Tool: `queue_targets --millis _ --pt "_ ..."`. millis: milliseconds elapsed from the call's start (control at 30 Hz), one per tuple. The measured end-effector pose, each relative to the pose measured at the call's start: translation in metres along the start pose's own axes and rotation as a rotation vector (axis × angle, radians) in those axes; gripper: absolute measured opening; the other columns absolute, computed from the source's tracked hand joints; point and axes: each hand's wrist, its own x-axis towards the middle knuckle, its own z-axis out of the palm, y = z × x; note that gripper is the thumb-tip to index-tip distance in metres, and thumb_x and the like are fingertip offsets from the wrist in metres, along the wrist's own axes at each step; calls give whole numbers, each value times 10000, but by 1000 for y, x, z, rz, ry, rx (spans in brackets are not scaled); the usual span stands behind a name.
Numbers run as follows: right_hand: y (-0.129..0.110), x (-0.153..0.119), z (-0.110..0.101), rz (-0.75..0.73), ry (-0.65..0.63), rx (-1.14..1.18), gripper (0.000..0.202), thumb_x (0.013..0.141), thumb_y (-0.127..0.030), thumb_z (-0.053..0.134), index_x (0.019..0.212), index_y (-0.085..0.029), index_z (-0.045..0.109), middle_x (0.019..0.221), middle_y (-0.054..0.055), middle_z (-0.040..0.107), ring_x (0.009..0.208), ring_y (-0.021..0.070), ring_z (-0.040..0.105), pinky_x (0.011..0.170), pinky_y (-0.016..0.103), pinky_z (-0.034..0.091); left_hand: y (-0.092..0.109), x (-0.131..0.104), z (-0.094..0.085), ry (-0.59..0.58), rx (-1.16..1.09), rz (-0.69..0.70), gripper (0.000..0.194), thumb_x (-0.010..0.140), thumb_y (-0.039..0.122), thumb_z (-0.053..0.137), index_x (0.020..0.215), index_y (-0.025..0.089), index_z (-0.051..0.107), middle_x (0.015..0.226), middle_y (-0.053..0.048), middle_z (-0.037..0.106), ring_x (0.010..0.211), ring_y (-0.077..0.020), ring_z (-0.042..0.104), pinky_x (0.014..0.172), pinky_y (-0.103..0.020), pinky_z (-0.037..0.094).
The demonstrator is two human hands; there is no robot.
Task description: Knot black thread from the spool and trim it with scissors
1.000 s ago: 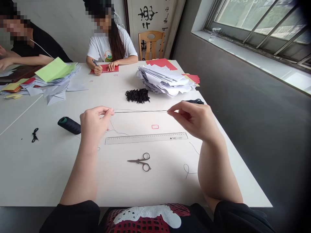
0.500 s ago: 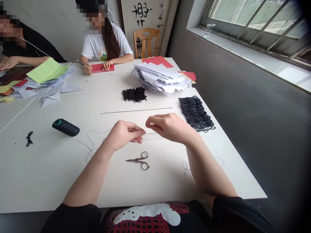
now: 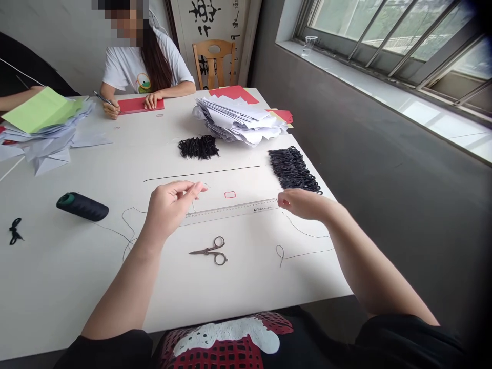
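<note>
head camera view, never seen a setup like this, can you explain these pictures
There is no robot: every picture comes from one head-worn camera looking forward and down at a person's bare left hand and right hand. On the white table lie a black thread spool, clear ruler, metal scissors, two black cord bundles and a pile of white paper. The left hand pinches a thin dark thread. The right hand is curled near the ruler's right end; whether it holds anything is unclear.

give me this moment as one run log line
left hand: pinching thin thread | right hand: at right end of ruler, hold unclear | scissors: untouched on table | spool: on its side
</note>
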Motion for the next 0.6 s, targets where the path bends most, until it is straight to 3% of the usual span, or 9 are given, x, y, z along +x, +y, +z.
queue_targets --millis 100,167,300,433,533,600 --pt "8 -5 17 138 -290 -102 156 806 -117 502 682 -169 580 758 103 602 570 157 485 534 325 369 -5 2 3 106 32 105 239 839 438 621 854 266 785 1021 -40 652 1045 -214 584 924 -324 461" --pt "5 -8 20 184 -320 -147 165 841 -138 472 718 -161 580 803 121 606 604 173 506 545 330 376 -7 3 6 155 14 134 206 823 425 651 853 269 782 1094 -42 616 1131 -225 550 1002 -347 423" --pt "-5 -5 22 192 -383 -194 178 808 -85 469 689 -135 592 732 120 591 595 179 522 535 310 341 -7 3 9 152 -164 158 202 817 410 673 812 231 767 1054 -47 665 1084 -227 592 993 -362 440" --pt "-21 4 17 186 -453 -233 134 707 -33 530 639 -122 604 657 97 577 576 168 533 518 282 309 -7 3 15 28 -464 105 247 848 413 644 779 192 730 891 -60 716 951 -214 652 936 -366 477" --pt "-50 2 -2 7 -473 -106 89 710 -86 566 685 -154 618 687 47 606 603 133 527 535 253 338 -7 2 21 -71 -608 20 268 867 419 618 761 185 693 853 -55 715 900 -197 663 896 -355 496" --pt "-75 -2 -16 -455 -547 371 56 729 -130 589 753 -164 626 708 13 627 606 102 517 564 230 383 -6 1 24 -104 -664 -16 273 874 421 606 764 183 678 850 -51 710 898 -190 661 875 -344 505"
